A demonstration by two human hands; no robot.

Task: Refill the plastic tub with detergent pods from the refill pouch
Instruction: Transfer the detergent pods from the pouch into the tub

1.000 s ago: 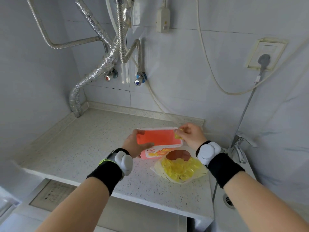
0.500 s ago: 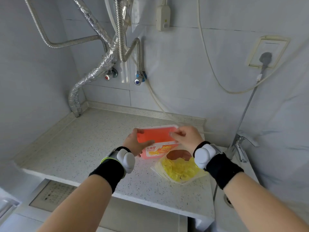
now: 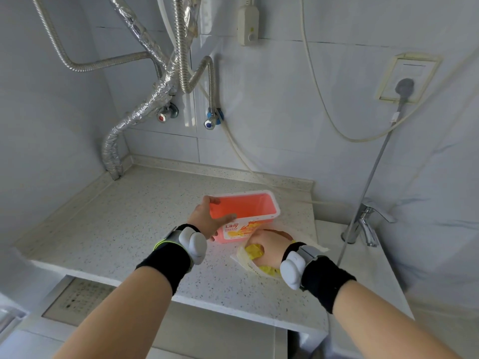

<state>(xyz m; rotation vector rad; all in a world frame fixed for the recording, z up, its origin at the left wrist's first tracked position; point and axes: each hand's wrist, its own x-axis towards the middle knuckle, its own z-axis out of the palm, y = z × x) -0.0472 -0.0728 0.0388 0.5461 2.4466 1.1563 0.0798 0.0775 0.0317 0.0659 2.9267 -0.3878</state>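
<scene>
A pink plastic tub (image 3: 252, 207) with a Liby label stands open on the speckled counter (image 3: 124, 229), tipped a little toward me. My left hand (image 3: 207, 220) grips its left rim, thumb along the front edge. Right in front of the tub lies the clear refill pouch (image 3: 247, 265), open at the top. My right hand (image 3: 270, 246) is inside the pouch mouth, fingers curled down around yellow detergent pods (image 3: 255, 251). The hand hides most of the pods. I cannot see the tub's bottom.
A chrome faucet (image 3: 364, 225) stands over a white basin (image 3: 368, 270) just right of the counter. Foil-wrapped pipe (image 3: 129, 123) and metal hoses run down the back left corner. A cream hose (image 3: 243, 161) trails along the back wall. The counter's front edge is near my forearms.
My right hand has left the tub's rim and dropped into the pouch. The tub has come down with its opening more upward. My left hand has kept its hold.
</scene>
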